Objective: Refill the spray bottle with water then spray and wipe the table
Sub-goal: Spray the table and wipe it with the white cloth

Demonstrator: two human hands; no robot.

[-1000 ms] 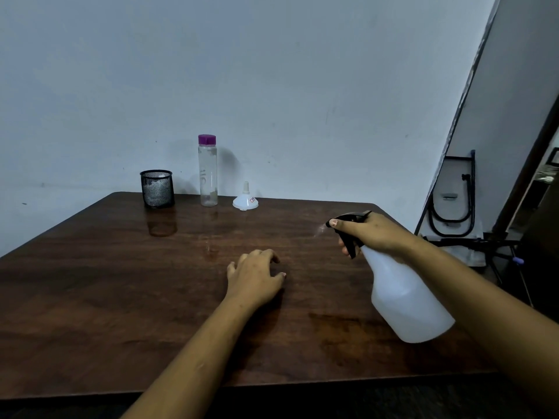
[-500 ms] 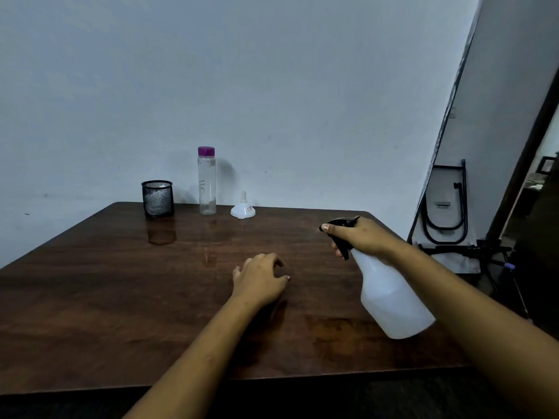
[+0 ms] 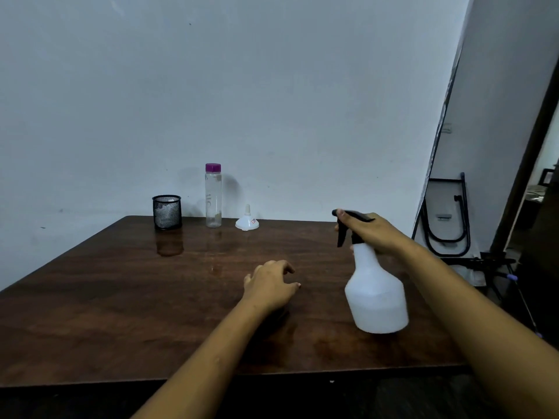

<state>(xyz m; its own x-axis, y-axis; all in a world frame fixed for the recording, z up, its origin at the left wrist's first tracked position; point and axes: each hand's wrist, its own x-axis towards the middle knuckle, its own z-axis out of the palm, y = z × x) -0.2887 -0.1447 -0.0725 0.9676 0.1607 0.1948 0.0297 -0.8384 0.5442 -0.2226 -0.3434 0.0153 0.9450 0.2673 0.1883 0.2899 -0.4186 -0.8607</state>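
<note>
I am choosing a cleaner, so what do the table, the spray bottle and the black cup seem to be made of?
Table: apparently wood or wood-look laminate, glossy; grain and reflections show. Spray bottle: likely matte translucent white plastic, with a black trigger. Black cup: wire mesh, probably metal; light passes through it.

Plain grey-white wall [image 3: 272, 86], dim light, folded black-framed table [image 3: 447, 219] leaning right — dark doorway [image 3: 544, 207] beyond

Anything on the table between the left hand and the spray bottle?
No. In the head view, only bare table separates the left hand from the spray bottle, held by the right hand.
</note>
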